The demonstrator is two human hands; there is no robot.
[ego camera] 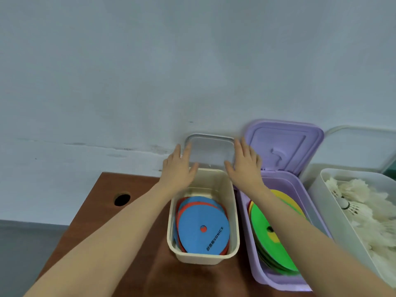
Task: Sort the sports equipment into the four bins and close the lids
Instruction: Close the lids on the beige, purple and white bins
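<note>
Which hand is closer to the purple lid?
Right. The right hand sits just beside the purple lid, at the clear lid's right edge; the left hand is across that clear lid.

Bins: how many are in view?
3: a cream bin between the hands, a purple bin beside it, a white bin at the right edge. A fourth may be out of frame.

At the table's (pixel 90 221) back edge, brown wood with a black round hole, stands a cream bin (pixel 233 221) with a clear lid (pixel 211 151). It holds blue discs (pixel 203 226) with red ones between them and black lettering on the top one. Toward the right edge, a lilac bin (pixel 257 273) with a lilac lid (pixel 285 144) holds green and yellow discs (pixel 263 224). A white bin (pixel 334 202) holds white shuttlecocks (pixel 364 206).
</note>
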